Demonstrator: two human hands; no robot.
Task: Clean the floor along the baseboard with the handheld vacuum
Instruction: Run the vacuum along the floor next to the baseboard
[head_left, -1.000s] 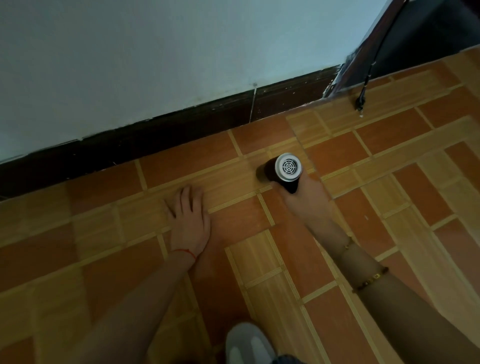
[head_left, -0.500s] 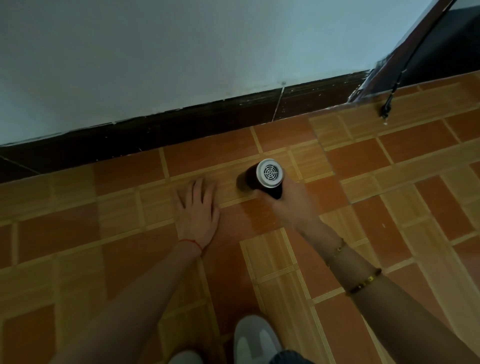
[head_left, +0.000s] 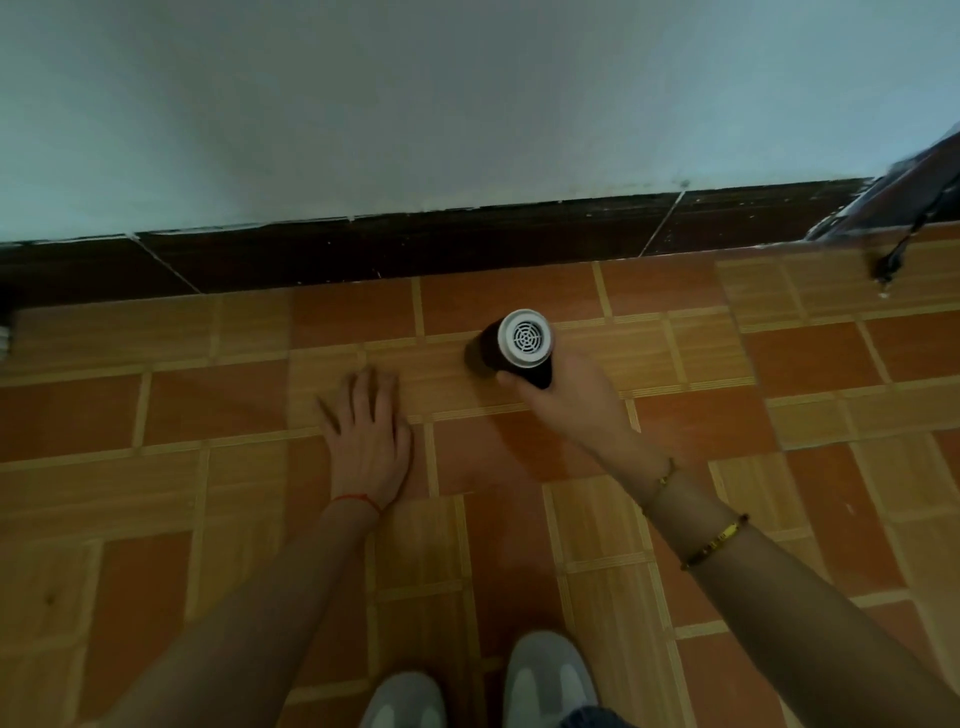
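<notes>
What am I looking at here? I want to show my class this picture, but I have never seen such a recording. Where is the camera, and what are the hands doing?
The camera sits on a person's head, looking down at their own arms. No machine works here, only two bare hands. The right hand grips a small handheld vacuum, dark-bodied with a white vented end facing the camera, pointed down at the tiled floor a little way out from the dark baseboard. The left hand lies flat on the tiles, holding nothing. Grey shoes show at the bottom, and a black cord hangs at far right.
</notes>
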